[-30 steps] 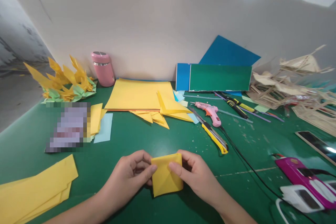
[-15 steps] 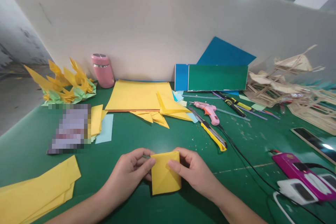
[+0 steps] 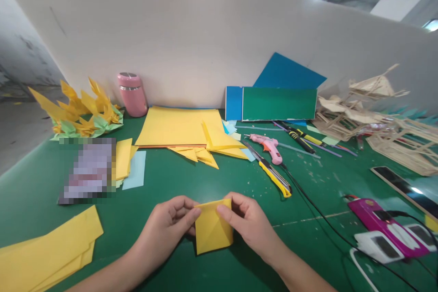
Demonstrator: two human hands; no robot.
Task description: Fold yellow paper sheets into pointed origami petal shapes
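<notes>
A small folded yellow paper [image 3: 212,230] rests on the green table [image 3: 178,178] near its front edge, held between both hands. My left hand [image 3: 167,228] pinches the paper's upper left corner with thumb and forefinger. My right hand [image 3: 249,223] pinches its upper right edge, thumb on top. The paper shows a diagonal crease and its top edge is lifted slightly.
Yellow sheets [image 3: 44,251] lie at the front left, more yellow sheets and folded triangles [image 3: 186,130] in the middle. Folded paper flowers [image 3: 82,109], a pink flask [image 3: 132,93], a glue gun [image 3: 268,146], a utility knife [image 3: 273,175], wooden stick models [image 3: 376,114] and phones [image 3: 386,232] surround them.
The top edge of the yellow paper has tipped up a little between my fingers. Both hands stay in place; the view shifted slightly.
</notes>
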